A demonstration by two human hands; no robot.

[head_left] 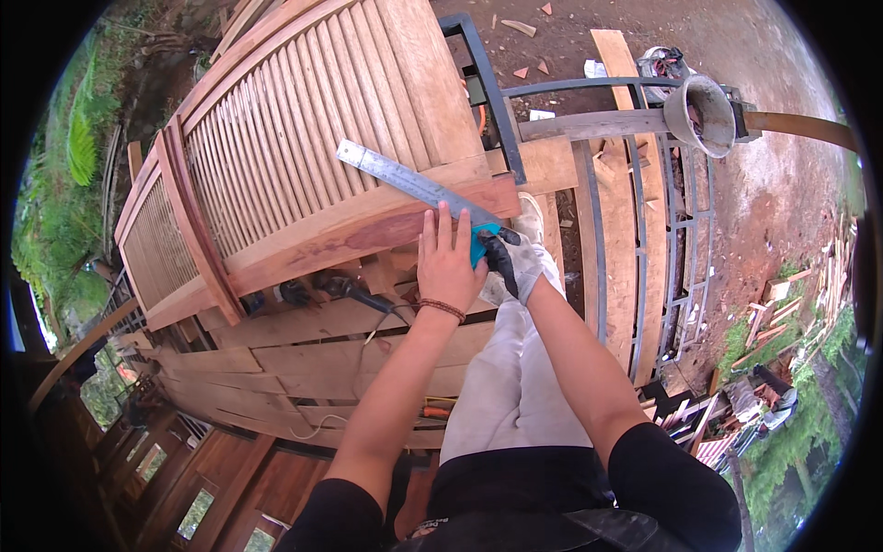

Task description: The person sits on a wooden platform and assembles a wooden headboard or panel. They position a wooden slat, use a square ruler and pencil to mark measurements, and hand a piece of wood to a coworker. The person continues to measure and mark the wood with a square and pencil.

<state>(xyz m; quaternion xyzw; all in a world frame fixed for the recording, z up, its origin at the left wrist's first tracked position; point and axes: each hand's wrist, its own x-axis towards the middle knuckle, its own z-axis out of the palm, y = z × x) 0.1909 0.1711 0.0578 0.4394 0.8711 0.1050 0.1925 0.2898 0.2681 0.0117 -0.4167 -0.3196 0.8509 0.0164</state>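
A try square with a steel blade and teal handle (pixel 483 241) lies slanted over the end of a louvred wooden panel (pixel 303 120). Its blade crosses the reddish edge rail (pixel 368 227) and reaches onto the slats. My left hand (pixel 448 258) is bare, its fingers stretched flat across the rail and against the handle. Right beside that handle, my right hand (pixel 518 262) wears a white glove with black fingertips. Those fingers are curled together at the rail's end; whatever they grip is hidden.
A loose reddish batten (pixel 195 216) lies across the panel. Below the rail, a corded power tool (pixel 354 293) rests on planks. A grey bucket (pixel 699 115) stands at the right on a beam. Dark metal frames (pixel 676 248) and scrap wood (pixel 777 313) lie farther right.
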